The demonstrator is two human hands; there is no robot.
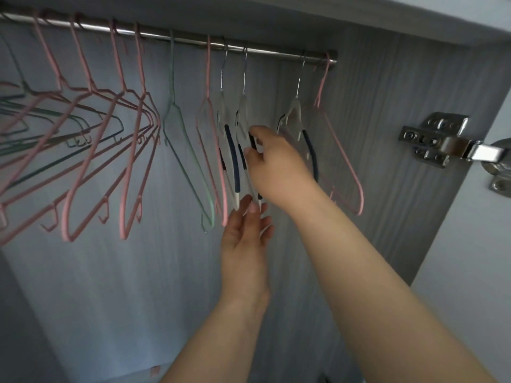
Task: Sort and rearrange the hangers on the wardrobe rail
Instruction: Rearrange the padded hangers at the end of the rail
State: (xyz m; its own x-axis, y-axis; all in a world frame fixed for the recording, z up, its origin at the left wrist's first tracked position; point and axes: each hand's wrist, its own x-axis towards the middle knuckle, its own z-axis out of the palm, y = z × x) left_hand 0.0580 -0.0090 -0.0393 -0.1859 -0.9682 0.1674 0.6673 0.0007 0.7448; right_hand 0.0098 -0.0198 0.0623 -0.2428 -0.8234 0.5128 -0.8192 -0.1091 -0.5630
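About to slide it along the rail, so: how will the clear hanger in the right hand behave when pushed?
Probably stiff: the clear hanger shows no bend where the right hand pinches it. Likely light, hanging from a thin wire hook. It may swing on the rail, as only that hook bears on it.

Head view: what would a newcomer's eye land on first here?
Mid-frame, the right hand pinches a clear hanger on the rail, with the left hand open just below. To the left, a fan of pink hangers hangs askew, and a metal hinge gleams on the right.
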